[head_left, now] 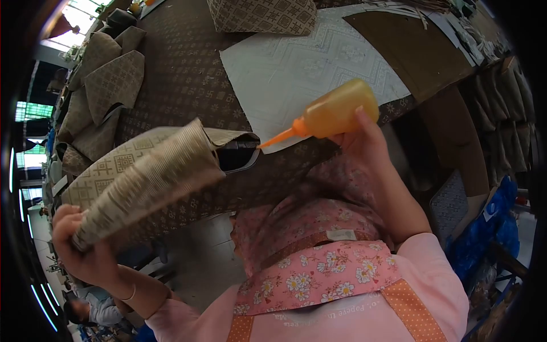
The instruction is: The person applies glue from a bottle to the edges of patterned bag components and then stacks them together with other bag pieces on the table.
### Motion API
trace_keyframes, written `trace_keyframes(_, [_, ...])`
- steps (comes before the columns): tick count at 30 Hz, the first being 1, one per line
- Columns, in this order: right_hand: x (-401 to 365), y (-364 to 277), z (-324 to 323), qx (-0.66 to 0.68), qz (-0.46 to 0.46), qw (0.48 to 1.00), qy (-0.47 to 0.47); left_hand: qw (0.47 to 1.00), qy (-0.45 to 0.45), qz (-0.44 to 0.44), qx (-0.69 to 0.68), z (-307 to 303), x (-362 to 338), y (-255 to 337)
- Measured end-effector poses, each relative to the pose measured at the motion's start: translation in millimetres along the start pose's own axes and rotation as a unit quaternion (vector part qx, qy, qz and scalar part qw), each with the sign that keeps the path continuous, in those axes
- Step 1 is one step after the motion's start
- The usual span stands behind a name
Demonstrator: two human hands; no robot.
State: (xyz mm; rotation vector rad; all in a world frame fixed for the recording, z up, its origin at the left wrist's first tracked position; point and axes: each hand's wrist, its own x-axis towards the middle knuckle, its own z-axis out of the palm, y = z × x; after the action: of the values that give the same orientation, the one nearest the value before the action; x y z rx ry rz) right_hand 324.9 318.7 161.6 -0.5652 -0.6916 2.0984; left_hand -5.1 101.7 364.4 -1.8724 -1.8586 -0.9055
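Note:
My left hand (85,251), at the lower left, is closed round the end of a beige patterned fabric piece (154,171), which is bent over into a curved, partly rolled shape. Its far end gapes, showing a dark inner side (236,157). In my right hand (364,142) is a yellow, see-through squeeze bottle (339,108), tilted so that its long orange nozzle points down and left. The nozzle's tip is at the fabric's edge beside the dark opening; whether it touches cannot be made out. My palm hides part of the bottle.
A brown patterned cloth (176,74) covers the table. On it lie a white embossed sheet (285,74), a patterned block-like piece (262,14) and several cut beige pieces (114,80). Blue plastic bags (490,222) are at right. Another person (97,308) is at lower left.

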Motion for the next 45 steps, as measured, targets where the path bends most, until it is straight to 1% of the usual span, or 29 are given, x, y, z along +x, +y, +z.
trace_keyframes(1, [-2, -5, -4, -0.001, -0.039, 0.999, 0.008, 0.996, 0.038, 0.082, 0.022, 6, -11, -1])
trace_keyframes(2, [-3, -10, -8, -0.003, -0.079, 0.997, 0.015, 0.994, 0.037, 0.098, 0.03, 18, -25, 0])
trace_keyframes(4, [-6, -16, -13, -0.018, -0.1, 0.995, 0.022, 0.992, 0.04, 0.116, 0.039, 44, -55, 2])
trace_keyframes(6, [-9, -16, -17, -0.03, -0.114, 0.992, 0.036, 0.995, 0.074, 0.04, 0.052, 56, -83, 2])
trace_keyframes(7, [-11, -16, -17, -0.042, -0.102, 0.993, 0.05, 0.996, 0.071, 0.038, 0.05, 54, -94, -3])
trace_keyframes(9, [-16, -18, -13, -0.061, -0.082, 0.993, 0.059, 0.987, 0.155, -0.05, 0.003, 40, -116, -20])
trace_keyframes(10, [-17, -18, -7, -0.028, -0.081, 0.994, 0.062, 0.976, 0.193, -0.095, -0.014, 32, -121, -24])
trace_keyframes(11, [-17, -18, -3, 0.007, -0.08, 0.995, 0.066, 0.977, 0.198, -0.045, 0.071, 24, -119, -27])
trace_keyframes(12, [-15, -18, -9, 0.007, -0.078, 0.995, 0.063, 0.949, 0.27, -0.156, 0.041, 18, -124, -30])
trace_keyframes(13, [-11, -20, -17, 0.054, -0.071, 0.996, -0.019, 0.904, 0.336, -0.264, 0.009, 10, -130, -33])
trace_keyframes(14, [-9, -21, -21, 0.1, -0.065, 0.988, -0.101, 0.887, 0.355, -0.294, 0.027, 6, -135, -38])
trace_keyframes(15, [-11, -20, -22, 0.1, -0.066, 0.988, -0.102, 0.887, 0.356, -0.293, 0.027, 10, -142, -39])
trace_keyframes(17, [-18, -25, 1, 0.093, -0.113, 0.989, -0.012, 0.91, 0.336, -0.242, -0.029, 28, -151, -34])
trace_keyframes(18, [-19, -25, 1, 0.091, -0.112, 0.99, -0.013, 0.939, 0.292, -0.164, 0.075, 39, -170, -49])
trace_keyframes(19, [-20, -27, 0, 0.102, -0.121, 0.987, -0.026, 0.95, 0.243, -0.085, 0.178, 47, -185, -62])
trace_keyframes(20, [-20, -29, -1, 0.114, -0.13, 0.984, -0.039, 0.974, 0.207, -0.076, -0.045, 78, -122, 7])
trace_keyframes(21, [-21, -30, -3, 0.111, -0.129, 0.985, -0.041, 0.982, 0.156, -0.103, -0.033, 91, -133, 1])
trace_keyframes(23, [-24, -29, -12, 0.066, -0.175, 0.982, 0.023, 0.997, -0.002, -0.074, 0.035, 108, -122, 25])
trace_keyframes(24, [-25, -29, -16, 0.062, -0.176, 0.982, 0.025, 0.997, -0.001, -0.075, 0.031, 118, -136, 20])
trace_keyframes(25, [-27, -29, -20, 0.013, -0.193, 0.981, 0.035, 0.995, -0.044, -0.092, -0.011, 133, -162, 11])
trace_keyframes(26, [-28, -28, -24, -0.036, -0.209, 0.976, 0.045, 0.989, -0.088, -0.109, -0.053, 142, -167, 12])
trace_keyframes(27, [-28, -26, -28, -0.038, -0.208, 0.976, 0.048, 0.993, -0.091, -0.078, -0.022, 141, -168, 11])
trace_keyframes(29, [-25, -22, -36, -0.111, -0.251, 0.96, 0.062, 0.991, -0.079, -0.102, -0.047, 139, -163, 11])
trace_keyframes(33, [-18, -15, -35, -0.108, -0.266, 0.954, 0.085, 0.985, -0.058, -0.147, -0.066, 133, -153, 9])
trace_keyframes(36, [-10, -12, -35, -0.094, -0.278, 0.951, 0.094, 0.985, -0.028, -0.143, -0.088, 135, -150, 6])
trace_keyframes(40, [-2, -17, -30, -0.101, -0.312, 0.94, 0.092, 0.982, -0.05, -0.157, -0.098, 134, -151, 10])
trace_keyframes(42, [5, -19, -30, -0.108, -0.326, 0.934, 0.095, 0.986, -0.053, -0.136, -0.082, 135, -151, 11])
trace_keyframes(44, [12, -21, -31, -0.167, -0.364, 0.907, 0.13, 0.985, -0.057, -0.143, -0.083, 136, -156, 9])
trace_keyframes(45, [14, -22, -29, -0.167, -0.363, 0.907, 0.131, 0.983, -0.06, -0.149, -0.085, 136, -158, 9])
